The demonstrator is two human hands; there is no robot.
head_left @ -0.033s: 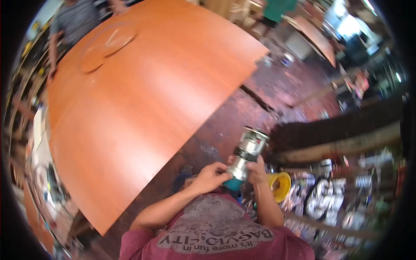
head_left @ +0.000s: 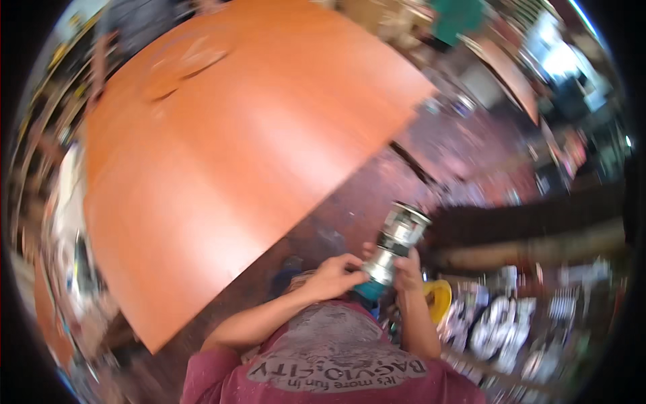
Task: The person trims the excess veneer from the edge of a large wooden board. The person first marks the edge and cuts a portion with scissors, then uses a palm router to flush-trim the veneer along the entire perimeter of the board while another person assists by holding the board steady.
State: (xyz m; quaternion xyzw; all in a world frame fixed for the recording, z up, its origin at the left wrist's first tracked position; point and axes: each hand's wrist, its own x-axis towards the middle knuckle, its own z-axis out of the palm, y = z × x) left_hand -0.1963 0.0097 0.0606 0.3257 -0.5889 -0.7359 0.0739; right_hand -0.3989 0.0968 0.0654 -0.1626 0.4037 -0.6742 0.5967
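A trim router [head_left: 391,244] with a silver metal body and a teal end is in front of my chest. Its clear-sided base points up and away from me. My right hand [head_left: 408,271] is wrapped round the body from the right. From the left, my left hand [head_left: 338,276] has its thumb and fingers closed on the router's lower part, near the teal end. Some fingertips are hidden behind the tool. Just beyond my hands lies a large orange-brown wood-look panel [head_left: 235,148], with a loose curled strip or offcut [head_left: 192,67] on its far part.
A person in grey [head_left: 138,27] stands at the panel's far left, an arm by its edge. Farther off is someone in a green top [head_left: 457,20]. A yellow bucket [head_left: 439,301] and heaped clutter [head_left: 501,323] lie at right. A dark beam-like piece [head_left: 538,212] runs above them.
The whole view has shifted, so the panel, my hands and the router sit slightly farther right. My grip on the router looks the same.
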